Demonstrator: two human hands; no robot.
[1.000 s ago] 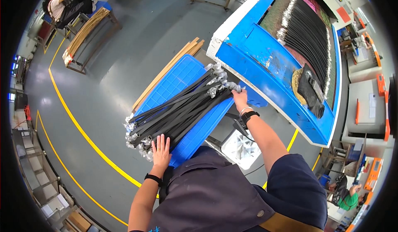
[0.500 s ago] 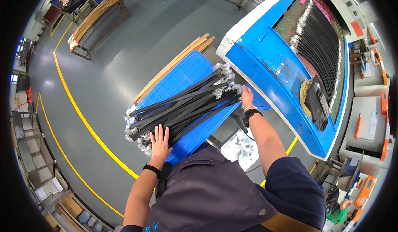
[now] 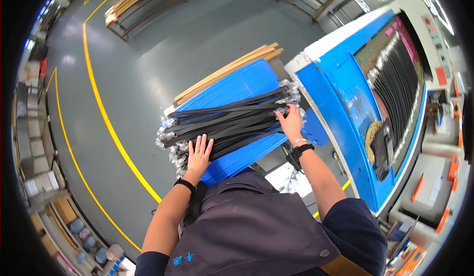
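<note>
A loose bundle of long black strips (image 3: 229,116) lies across a blue plastic crate (image 3: 256,73), with crinkled silver wrapping on the ends at both sides. My left hand (image 3: 199,156) rests with its fingers stretched out on the near left part of the bundle, by the wrapped left ends. At the other end, my right hand (image 3: 292,123) bends its thumb and fingers around some of the strips, close to their silver ends. Its fingertips are partly hidden among the wrapping.
Wooden slats (image 3: 232,69) lie along the crate's far side. To the right stands a blue and white machine (image 3: 335,98) with a row of black strips on its bed and a dark glove (image 3: 380,152) on its ledge. A rack of slats (image 3: 143,0) stands far left.
My right hand has shifted from the outer tip of the right ends inward onto the strips. The strips lie more level and evenly spread. The whole view has turned somewhat.
</note>
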